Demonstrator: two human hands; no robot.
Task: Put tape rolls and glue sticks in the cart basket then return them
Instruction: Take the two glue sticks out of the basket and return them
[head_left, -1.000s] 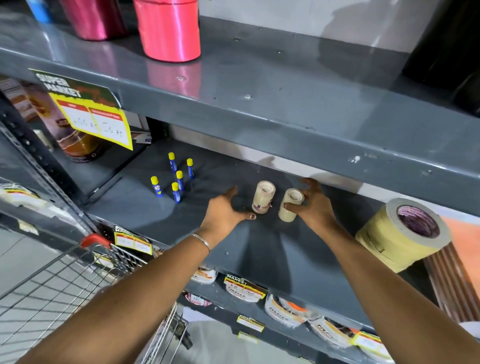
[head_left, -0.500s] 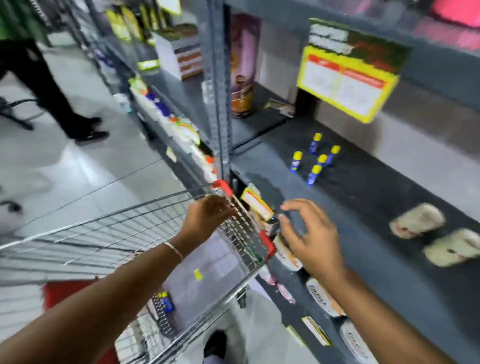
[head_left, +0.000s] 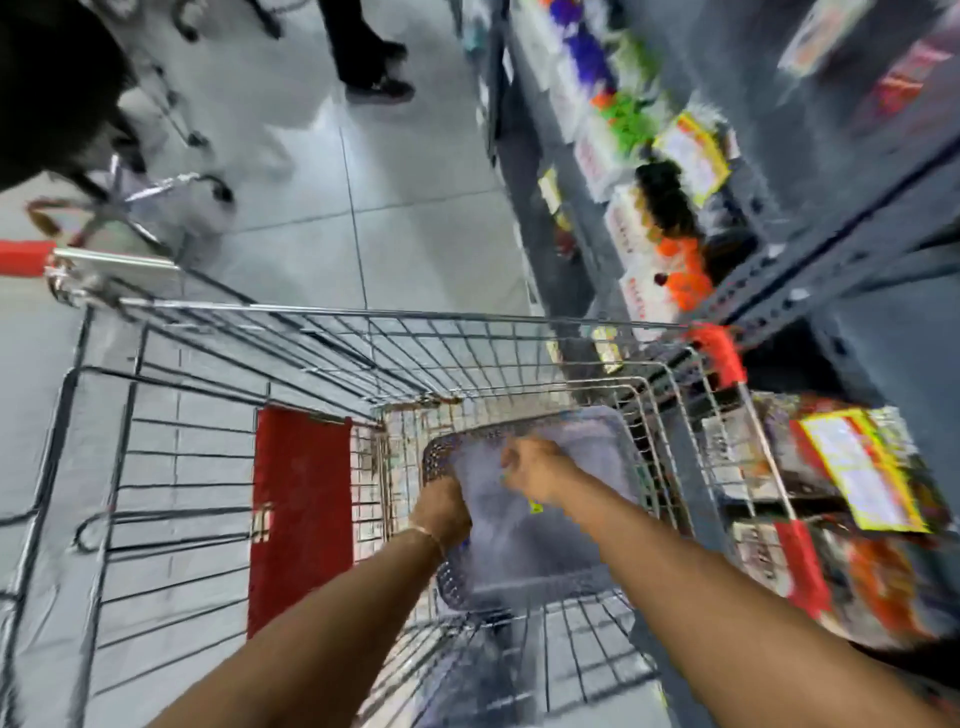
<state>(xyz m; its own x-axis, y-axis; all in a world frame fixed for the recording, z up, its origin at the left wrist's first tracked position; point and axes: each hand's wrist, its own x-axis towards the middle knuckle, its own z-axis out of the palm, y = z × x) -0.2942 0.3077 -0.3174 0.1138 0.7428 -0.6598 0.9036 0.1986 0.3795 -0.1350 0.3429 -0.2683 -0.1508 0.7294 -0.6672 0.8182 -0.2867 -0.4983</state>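
Note:
I am looking down into the wire cart (head_left: 395, 317). In its bottom sits a grey perforated plastic basket (head_left: 587, 577). My left hand (head_left: 441, 506) is down at the basket's left rim, with its fingers hidden. My right hand (head_left: 530, 465) hovers over the basket's far part with curled fingers. Motion blur hides whether either hand holds anything. A small yellow speck (head_left: 535, 506) shows inside the basket, just under my right wrist. No tape rolls or glue sticks can be made out in this view.
Grey shelving (head_left: 779, 291) with blurred goods and yellow price tags (head_left: 862, 473) runs along the right, close to the cart. A red seat flap (head_left: 298, 514) lies left of the basket. Another person's legs (head_left: 363, 47) and a second cart (head_left: 130, 208) stand on the tiled floor ahead.
My view has swung from the shelf with the tape rolls and glue sticks down into the cart. Both hands left the shelf and went down to the basket.

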